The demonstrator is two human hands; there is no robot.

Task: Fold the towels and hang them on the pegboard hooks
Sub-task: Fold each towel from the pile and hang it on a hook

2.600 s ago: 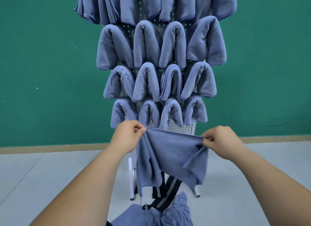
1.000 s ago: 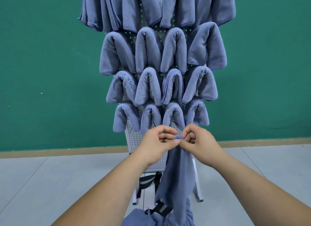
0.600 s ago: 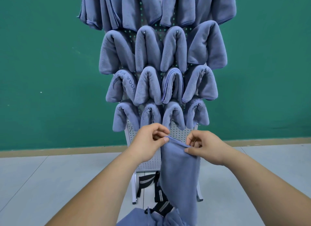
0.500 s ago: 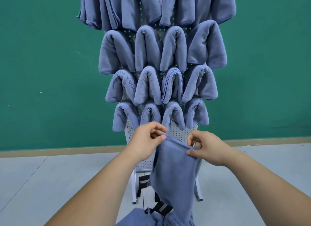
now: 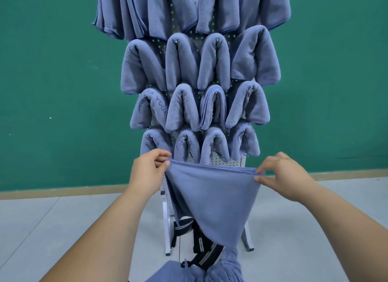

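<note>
**Two hands, one towel stretched out in front of the rack**

Both bare forearms come up from the bottom of the shot. Nearest the camera, at the bottom edge, there's a heap of blue cloth [image 5: 210, 271] with some dark straps [image 5: 206, 258] running across it.

Just above that, the towel in hand [image 5: 212, 197] is pulled taut along its top edge between the two grips. The left hand [image 5: 148, 172] has the left corner pinched between thumb and fingers, closed tight on the fabric. The right hand [image 5: 282, 176] does the same at the right corner, fingertips clamped on the hem. So the towel's top edge runs straight from one pinch to the other, and the rest sags down below the hands into a point that reaches toward the heap.

Behind the towel is the white pegboard [image 5: 231, 163] on its stand legs [image 5: 167, 229], standing on a grey floor [image 5: 42, 229]. Rows of folded blue towels [image 5: 212, 67] are draped over the hooks, filling the board from just above the hands to the top of the frame. Furthest back is a green wall [image 5: 52, 71].
</note>
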